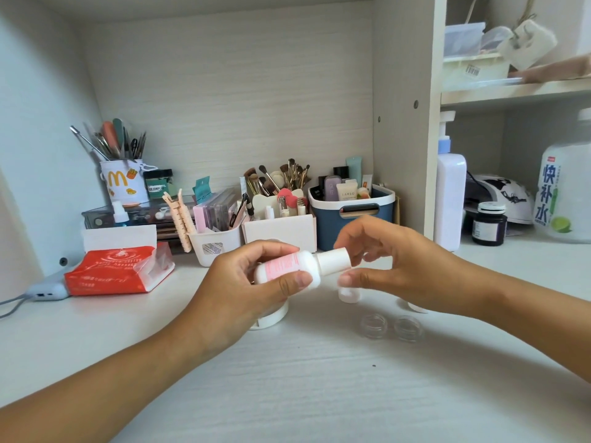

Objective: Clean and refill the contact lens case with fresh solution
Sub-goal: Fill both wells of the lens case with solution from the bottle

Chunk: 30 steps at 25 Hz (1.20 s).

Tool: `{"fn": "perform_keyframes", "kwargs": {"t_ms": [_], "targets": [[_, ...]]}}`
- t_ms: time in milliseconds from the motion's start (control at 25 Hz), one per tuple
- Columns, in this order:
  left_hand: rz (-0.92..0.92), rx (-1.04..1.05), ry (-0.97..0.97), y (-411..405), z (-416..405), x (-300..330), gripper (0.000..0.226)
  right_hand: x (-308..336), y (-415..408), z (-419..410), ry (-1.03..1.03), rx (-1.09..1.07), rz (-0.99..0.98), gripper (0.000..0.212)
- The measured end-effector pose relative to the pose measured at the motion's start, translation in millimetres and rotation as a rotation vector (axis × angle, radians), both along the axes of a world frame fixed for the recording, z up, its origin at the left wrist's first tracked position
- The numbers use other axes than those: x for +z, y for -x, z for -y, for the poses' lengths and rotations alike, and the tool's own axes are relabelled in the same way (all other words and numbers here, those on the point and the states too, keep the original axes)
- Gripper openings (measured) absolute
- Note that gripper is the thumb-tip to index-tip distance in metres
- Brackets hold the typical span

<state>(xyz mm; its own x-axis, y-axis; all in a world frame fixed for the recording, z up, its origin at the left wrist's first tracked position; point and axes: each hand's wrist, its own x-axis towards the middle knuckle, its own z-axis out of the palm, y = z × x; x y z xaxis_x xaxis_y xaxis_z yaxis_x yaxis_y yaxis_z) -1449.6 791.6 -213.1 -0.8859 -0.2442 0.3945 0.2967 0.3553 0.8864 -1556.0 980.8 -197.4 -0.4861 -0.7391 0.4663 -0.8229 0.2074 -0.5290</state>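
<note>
My left hand (252, 282) grips a small white solution bottle (294, 266) with a pink label, held on its side above the desk. Its white cap (334, 260) points right, towards my right hand (383, 260), whose thumb and fingers are spread just past the cap; whether they touch it I cannot tell. The clear contact lens case (391, 327), two round open wells side by side, rests on the white desk (287, 394) below my right wrist. Two white lids lie behind it: one (349, 295) under my right thumb, another (415, 306) partly hidden by my wrist.
A white round container (271, 316) stands under my left hand. A red tissue pack (118, 270) lies at the left. Makeup organisers (278, 228) and a blue bin (348, 215) line the back. A pump bottle (451, 199), dark jar (489, 223) and large drink bottle (563, 187) stand at the right.
</note>
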Motion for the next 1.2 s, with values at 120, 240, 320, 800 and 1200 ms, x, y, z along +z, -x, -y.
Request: {"fn": "perform_keyframes", "kwargs": {"t_ms": [120,240,320,800,1200], "targets": [[0.003,-0.007,0.013,-1,-1,0,0.041,2,-4,1,-0.004,-0.085,0.038,0.047],[0.013,-0.032,-0.046,-1,-2,2,0.039,2,-2,-2,-0.047,-0.100,-0.021,0.052],[0.017,-0.031,-0.060,-1,-2,2,0.038,2,-3,0,-0.037,-0.019,-0.067,0.041],[-0.035,-0.025,0.025,-1,-5,-2,0.043,-3,-9,8,-0.013,-0.090,0.047,0.046],[-0.040,-0.039,0.013,3,-4,-5,0.044,-2,-12,4,0.062,0.028,-0.058,0.023]]}}
